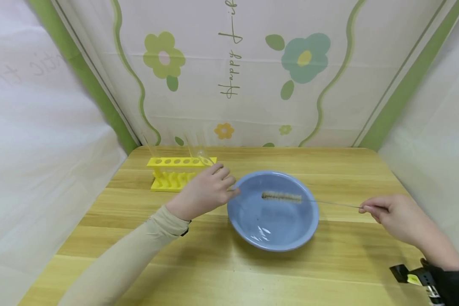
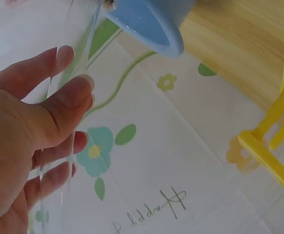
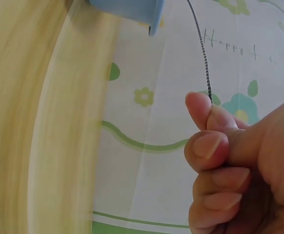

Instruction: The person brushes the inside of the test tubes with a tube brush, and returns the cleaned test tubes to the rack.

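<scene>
My left hand reaches in at the basin's left rim and holds a clear glass test tube between thumb and fingers. One end of the tube points toward the blue basin. On the other side, my right hand pinches the thin twisted-wire handle of a test tube brush between thumb and forefinger, the other fingers curled in. The brush's pale bristle head is over the basin, level and pointing left at the left hand. Bristles and tube are apart in the head view.
Behind the left hand stands a yellow test tube rack with several clear tubes upright in it. A wooden table carries everything. A printed curtain rises at the table's back edge, with white cloth walls at both sides.
</scene>
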Demonstrator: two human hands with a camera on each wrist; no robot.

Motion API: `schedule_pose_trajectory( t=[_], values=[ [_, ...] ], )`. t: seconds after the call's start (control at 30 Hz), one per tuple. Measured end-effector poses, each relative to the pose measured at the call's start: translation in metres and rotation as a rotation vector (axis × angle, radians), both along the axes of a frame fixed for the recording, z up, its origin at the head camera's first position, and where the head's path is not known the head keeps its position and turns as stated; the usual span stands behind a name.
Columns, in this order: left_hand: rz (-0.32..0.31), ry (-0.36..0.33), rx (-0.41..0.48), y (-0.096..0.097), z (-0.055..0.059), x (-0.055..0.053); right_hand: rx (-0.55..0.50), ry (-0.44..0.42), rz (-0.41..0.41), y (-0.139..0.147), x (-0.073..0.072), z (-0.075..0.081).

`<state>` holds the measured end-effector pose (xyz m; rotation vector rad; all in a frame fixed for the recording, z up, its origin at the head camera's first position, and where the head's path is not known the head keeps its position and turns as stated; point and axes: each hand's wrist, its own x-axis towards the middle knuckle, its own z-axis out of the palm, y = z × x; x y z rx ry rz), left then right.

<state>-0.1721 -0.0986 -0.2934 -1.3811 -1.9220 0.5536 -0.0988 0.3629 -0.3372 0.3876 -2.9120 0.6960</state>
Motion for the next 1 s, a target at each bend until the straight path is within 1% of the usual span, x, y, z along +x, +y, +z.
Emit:
schedule_pose_trajectory(
  t=[0.07, 0.13, 0.23, 0.33, 0.37, 0.4, 0.47, 0.53, 0.57, 0.6, 0.63, 0.7, 0.77, 0.8, 0.9, 0.97, 1.0],
  values=[
    [-0.009, 0.019, -0.012, 0.004, -0.001, 0.001, 0.020, 0.024, -0.002, -0.004, 0.003, 0.002],
    [-0.009, 0.022, -0.025, 0.007, -0.001, 0.002, 0.044, 0.051, 0.000, -0.008, 0.005, 0.003],
    [-0.018, 0.021, -0.021, 0.008, -0.001, 0.002, 0.072, 0.080, -0.003, -0.011, 0.007, 0.006],
    [-0.032, -0.010, 0.016, 0.005, -0.001, 0.000, 0.076, 0.094, -0.004, -0.012, 0.008, 0.008],
    [-0.042, -0.035, 0.046, 0.003, 0.000, -0.001, 0.073, 0.100, -0.004, -0.013, 0.008, 0.008],
    [-0.056, -0.076, 0.083, 0.000, 0.000, -0.002, 0.067, 0.103, -0.001, -0.013, 0.009, 0.007],
    [-0.095, -0.189, 0.192, -0.007, 0.002, -0.005, 0.064, 0.114, 0.002, -0.014, 0.010, 0.007],
    [-0.143, -0.306, 0.330, -0.017, 0.005, -0.010, 0.064, 0.119, -0.001, -0.014, 0.010, 0.008],
    [-0.161, -0.351, 0.402, -0.023, 0.006, -0.014, 0.061, 0.117, -0.002, -0.014, 0.011, 0.008],
    [-0.173, -0.381, 0.474, -0.029, 0.007, -0.017, 0.060, 0.113, -0.004, -0.015, 0.011, 0.008],
    [-0.175, -0.391, 0.546, -0.035, 0.009, -0.021, 0.057, 0.103, -0.009, -0.015, 0.012, 0.009],
    [-0.157, -0.402, 0.689, -0.050, 0.010, -0.030, 0.048, 0.082, -0.014, -0.016, 0.013, 0.008],
    [-0.109, -0.411, 0.842, -0.065, 0.011, -0.038, 0.041, 0.071, -0.013, -0.017, 0.013, 0.008],
    [-0.084, -0.435, 0.929, -0.073, 0.011, -0.041, 0.037, 0.067, -0.014, -0.018, 0.014, 0.008],
    [0.012, -0.576, 1.200, -0.093, 0.011, -0.049, 0.037, 0.072, -0.018, -0.019, 0.015, 0.007],
    [0.067, -0.680, 1.356, -0.103, 0.011, -0.053, 0.041, 0.079, -0.026, -0.019, 0.016, 0.006],
    [0.094, -0.726, 1.416, -0.107, 0.011, -0.056, 0.039, 0.072, -0.034, -0.019, 0.017, 0.005]
  ],
)
